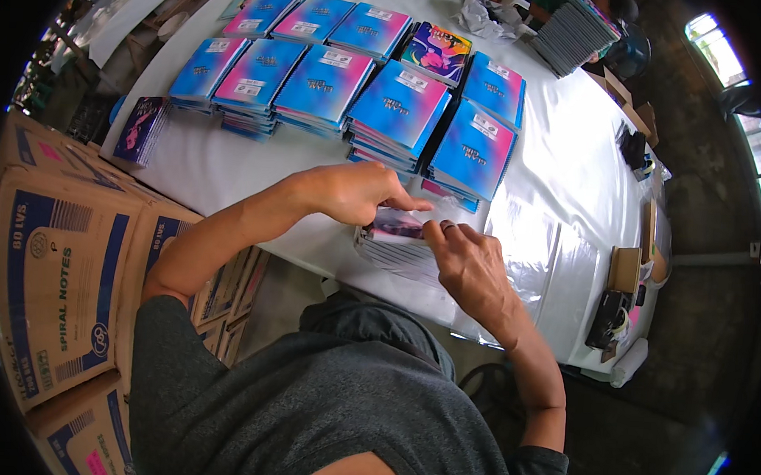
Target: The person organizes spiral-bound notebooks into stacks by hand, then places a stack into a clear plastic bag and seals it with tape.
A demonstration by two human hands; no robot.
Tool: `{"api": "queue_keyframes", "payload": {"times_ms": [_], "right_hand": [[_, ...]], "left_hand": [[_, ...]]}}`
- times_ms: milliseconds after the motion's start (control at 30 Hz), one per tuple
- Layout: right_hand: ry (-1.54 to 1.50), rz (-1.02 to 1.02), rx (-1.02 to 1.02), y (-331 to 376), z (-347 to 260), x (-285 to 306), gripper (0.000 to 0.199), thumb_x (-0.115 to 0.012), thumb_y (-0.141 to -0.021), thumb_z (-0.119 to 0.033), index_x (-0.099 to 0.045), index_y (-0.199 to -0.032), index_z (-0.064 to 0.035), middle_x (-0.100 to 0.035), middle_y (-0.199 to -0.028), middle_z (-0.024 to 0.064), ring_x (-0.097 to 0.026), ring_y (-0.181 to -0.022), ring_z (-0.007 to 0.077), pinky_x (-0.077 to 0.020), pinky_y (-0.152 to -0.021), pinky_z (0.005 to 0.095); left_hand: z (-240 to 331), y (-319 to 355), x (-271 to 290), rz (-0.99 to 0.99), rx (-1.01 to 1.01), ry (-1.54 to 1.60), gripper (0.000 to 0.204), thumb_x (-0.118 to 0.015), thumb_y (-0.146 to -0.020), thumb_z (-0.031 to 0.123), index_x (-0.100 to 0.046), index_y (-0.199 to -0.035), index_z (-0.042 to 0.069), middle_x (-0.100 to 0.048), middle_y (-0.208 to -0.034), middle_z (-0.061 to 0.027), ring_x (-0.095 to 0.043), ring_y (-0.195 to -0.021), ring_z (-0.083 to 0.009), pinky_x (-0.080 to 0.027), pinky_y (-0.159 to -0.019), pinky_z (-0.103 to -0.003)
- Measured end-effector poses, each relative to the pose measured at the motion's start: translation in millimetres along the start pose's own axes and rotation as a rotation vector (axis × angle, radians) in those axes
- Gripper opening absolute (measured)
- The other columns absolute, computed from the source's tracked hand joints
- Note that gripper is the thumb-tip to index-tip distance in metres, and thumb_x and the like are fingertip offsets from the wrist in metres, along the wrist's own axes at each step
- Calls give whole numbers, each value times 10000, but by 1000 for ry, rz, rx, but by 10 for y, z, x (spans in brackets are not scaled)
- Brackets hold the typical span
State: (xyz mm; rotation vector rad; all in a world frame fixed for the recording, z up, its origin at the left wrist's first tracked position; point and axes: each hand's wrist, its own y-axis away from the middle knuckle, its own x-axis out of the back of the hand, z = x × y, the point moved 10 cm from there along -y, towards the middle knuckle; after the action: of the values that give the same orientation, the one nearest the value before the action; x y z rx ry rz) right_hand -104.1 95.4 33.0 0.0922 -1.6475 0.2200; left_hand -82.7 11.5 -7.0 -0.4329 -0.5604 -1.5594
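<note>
In front of me lies a stack of spiral notebooks (403,254) with a dark pink-and-purple cover on top, at least partly in clear plastic film. My left hand (359,194) reaches over its far left side, index finger stretched out and the others bent; its palm side is hidden. On the right, my right hand (471,260), with a ring on one finger, pinches what looks like clear plastic film (444,208) at the top of the stack. Just beyond stand piles of blue-and-pink notebooks (395,102).
A dark-covered notebook stack (140,131) stands at the table's left edge. Flat clear plastic sleeves (528,252) lie to the right. Cardboard cartons (65,266) are piled at left. A bundle of notebooks (574,35) and crumpled plastic (488,15) are at the far side.
</note>
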Motion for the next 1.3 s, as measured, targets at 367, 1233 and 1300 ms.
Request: {"api": "queue_keyframes", "payload": {"times_ms": [367,1233,1300], "right_hand": [[-92,-51,-208,281,370,-307,164,-550,-796,8,-456,-931,3,-608,-793,163,-654,-745,292,-532,-573,411],[-142,-96,-96,-99,236,-539,277,-602,-685,66,-505,-944,60,-630,-808,179,-671,-719,310,-548,-588,385],[-30,-99,-110,-108,204,-558,270,-598,-693,61,-515,-950,70,-628,-801,176,-670,-715,310,-546,-585,381]], "left_hand": [[35,-126,-60,-30,49,-68,756,-460,-614,-154,-579,-1289,166,-630,-1062,-229,-625,-856,-375,-486,-754,-394],[11,-61,51,47,-47,-175,791,-507,-613,-138,-529,-1340,173,-616,-1138,-189,-629,-868,-385,-503,-772,-413],[-32,-91,28,-110,190,-154,796,-493,-604,-132,-514,-1352,139,-634,-1077,-224,-624,-938,-383,-501,-814,-431]]}}
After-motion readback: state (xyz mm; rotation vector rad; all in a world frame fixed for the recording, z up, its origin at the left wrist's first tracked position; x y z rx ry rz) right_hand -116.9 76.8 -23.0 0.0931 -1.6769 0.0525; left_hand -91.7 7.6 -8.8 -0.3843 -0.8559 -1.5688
